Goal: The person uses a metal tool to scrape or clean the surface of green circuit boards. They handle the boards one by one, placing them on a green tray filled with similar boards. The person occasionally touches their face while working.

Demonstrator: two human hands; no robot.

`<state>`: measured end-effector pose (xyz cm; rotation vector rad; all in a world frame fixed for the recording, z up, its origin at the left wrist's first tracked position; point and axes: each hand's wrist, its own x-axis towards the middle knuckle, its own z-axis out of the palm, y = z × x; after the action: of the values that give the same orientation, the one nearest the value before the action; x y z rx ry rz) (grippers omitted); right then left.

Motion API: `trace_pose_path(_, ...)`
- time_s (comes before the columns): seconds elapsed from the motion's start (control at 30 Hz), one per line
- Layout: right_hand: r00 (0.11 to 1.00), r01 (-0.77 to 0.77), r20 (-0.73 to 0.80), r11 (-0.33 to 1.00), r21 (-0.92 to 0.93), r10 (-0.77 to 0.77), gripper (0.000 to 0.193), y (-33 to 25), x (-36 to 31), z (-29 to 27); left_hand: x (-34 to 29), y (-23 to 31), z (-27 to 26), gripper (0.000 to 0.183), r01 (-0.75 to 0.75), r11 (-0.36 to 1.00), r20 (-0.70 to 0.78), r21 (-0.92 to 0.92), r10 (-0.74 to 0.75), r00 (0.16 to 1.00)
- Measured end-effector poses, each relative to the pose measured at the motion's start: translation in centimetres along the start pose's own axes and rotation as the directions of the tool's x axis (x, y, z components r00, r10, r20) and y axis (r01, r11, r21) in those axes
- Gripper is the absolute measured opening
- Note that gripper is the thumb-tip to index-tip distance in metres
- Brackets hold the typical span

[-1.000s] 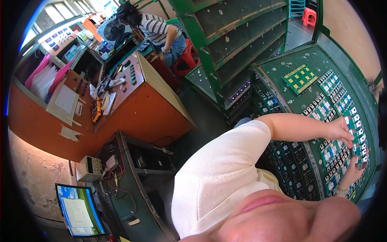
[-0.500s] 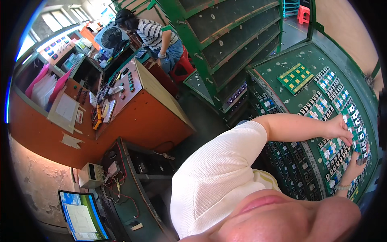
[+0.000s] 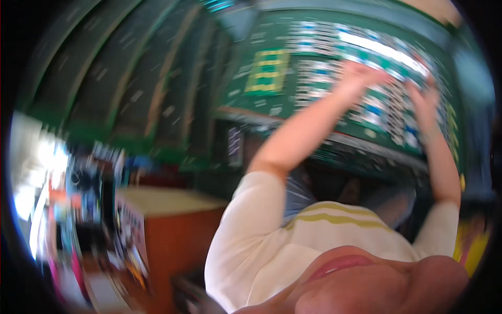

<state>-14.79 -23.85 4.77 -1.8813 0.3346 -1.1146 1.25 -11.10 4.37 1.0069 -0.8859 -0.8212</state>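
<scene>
The picture is badly smeared by motion. Both my arms reach up to a slanted green panel (image 3: 314, 112) covered with rows of small white and blue parts. My left hand (image 3: 361, 73) rests against the upper middle of the panel. My right hand (image 3: 424, 99) is on the rows a little to its right. The blur hides the fingers of both hands, so I cannot tell whether either holds a part. A yellow-green board (image 3: 267, 70) is set in the panel left of my left hand.
Green slanted shelving (image 3: 130, 78) fills the upper left. An orange desk (image 3: 172, 230) with cluttered equipment beside it stands at the lower left. A dark gap (image 3: 334, 183) lies under the panel's lower edge.
The view has swung sharply and turned blurry. The panel and both hands now sit at the upper middle and right, and the orange desk has shifted to the lower left.
</scene>
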Motion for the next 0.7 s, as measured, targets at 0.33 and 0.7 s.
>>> trace_pose_path(0.33, 0.978, -0.154, -0.035, 0.822, 0.548, 0.207, 0.031, -0.4, 0.5, -1.7, 1.1, -0.9, 0.4, 0.014, -0.091, 0.924, -0.007, -0.373, 0.096, 0.995)
trace_pose_path(0.7, 0.99, -0.114, -0.018, 0.858, 0.501, 0.142, 0.015, 0.8, 0.6, -2.1, 1.3, -1.2, -1.0, 0.018, -0.097, 0.941, -0.021, -0.323, 0.096, 0.995)
